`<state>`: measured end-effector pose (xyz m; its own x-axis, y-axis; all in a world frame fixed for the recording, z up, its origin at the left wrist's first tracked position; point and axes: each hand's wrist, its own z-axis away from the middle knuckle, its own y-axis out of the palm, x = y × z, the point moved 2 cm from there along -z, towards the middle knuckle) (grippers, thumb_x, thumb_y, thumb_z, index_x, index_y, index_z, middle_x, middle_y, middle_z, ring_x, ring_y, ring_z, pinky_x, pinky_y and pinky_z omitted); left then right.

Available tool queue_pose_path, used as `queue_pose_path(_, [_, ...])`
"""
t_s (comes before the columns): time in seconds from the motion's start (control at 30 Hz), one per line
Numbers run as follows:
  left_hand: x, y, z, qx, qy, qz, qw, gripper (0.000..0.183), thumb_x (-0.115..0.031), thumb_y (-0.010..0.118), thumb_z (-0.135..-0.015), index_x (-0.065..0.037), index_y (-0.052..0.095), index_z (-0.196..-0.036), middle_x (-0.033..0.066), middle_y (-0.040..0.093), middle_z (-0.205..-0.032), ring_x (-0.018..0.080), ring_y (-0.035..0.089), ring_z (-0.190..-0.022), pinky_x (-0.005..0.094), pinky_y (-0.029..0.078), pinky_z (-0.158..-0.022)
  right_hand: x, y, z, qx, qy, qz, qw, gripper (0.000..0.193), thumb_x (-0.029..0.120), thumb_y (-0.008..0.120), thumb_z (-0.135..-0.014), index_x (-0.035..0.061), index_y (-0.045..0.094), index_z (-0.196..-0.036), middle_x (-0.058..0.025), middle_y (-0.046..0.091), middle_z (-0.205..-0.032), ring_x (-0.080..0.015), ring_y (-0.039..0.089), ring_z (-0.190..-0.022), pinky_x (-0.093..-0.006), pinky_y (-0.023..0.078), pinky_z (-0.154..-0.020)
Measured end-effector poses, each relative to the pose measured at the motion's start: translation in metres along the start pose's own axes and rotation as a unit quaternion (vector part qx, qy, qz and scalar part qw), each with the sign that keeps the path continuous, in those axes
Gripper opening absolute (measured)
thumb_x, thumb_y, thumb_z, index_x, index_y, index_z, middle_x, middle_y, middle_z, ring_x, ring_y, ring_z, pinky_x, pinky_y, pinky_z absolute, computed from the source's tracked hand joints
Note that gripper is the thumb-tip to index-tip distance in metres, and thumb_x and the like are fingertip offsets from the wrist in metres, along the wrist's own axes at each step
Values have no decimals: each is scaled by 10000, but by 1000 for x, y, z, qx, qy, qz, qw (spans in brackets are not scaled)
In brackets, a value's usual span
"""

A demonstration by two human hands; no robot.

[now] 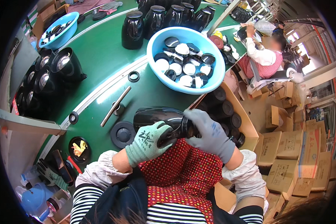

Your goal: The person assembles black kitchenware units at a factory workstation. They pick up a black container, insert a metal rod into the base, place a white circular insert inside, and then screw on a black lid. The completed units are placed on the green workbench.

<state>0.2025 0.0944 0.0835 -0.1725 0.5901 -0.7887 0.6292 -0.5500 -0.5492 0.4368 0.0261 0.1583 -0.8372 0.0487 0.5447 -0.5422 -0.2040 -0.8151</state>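
Jug point(157, 115) is held sideways by the near edge of the surface point(150, 90), handle point(167, 137) pinched in the grip of the left hand point(147, 143); the right hand's point(211, 131) grip clasps the collar point(185, 127), some fingertips hidden. Standing jugs point(174, 16) farther back are partly cut off.

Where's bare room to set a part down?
The green bench is bare between the left vessel cluster and the upright black vessels; a smaller patch lies between the metal bar and the blue basin. Crowded: the basin's inside, and the carton beside the right hand.
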Motion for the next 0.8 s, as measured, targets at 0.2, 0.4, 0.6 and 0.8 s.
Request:
queue_pose_path(0.2, [7,-12,-5,28,16,12,999,367,-227,867,-870,-45,716,-1150,181,724,-1087,413,726,-945,453,587,-806,-16,1,-13,-67,-183,101,975,1015,496,944,-741,139,499,-1581,-279,500,-1547,-414,653,-1243,-488,569,-991])
queue_pose_path(0.4, [18,-20,-11,-3,0,48,999,368,-176,874,-871,-5,699,-1146,192,721,-1071,381,723,-937,433,576,-829,-25,23,-29,-117,-294,80,945,919,410,919,-802,137,487,-1566,-227,530,-1349,-440,654,-1109,-485,582,-923])
queue_pose_path(0.6, [-16,28,5,-68,-59,7,996,362,-185,761,-969,0,612,-1242,232,648,-1106,444,674,-983,502,555,-836,-7,48,-39,-192,49,8,980,669,500,713,-993,70,523,-1468,-266,608,-1238,-485,696,-1031,-534,589,-892])
queue_pose_path(0.8, [-5,8,11,-118,-67,30,990,332,-125,710,-989,10,584,-1265,250,621,-1178,479,642,-1060,498,539,-916,19,47,-62,-243,17,11,970,543,431,670,-1060,23,569,-1404,-282,635,-1217,-455,654,-1105,-518,556,-919])
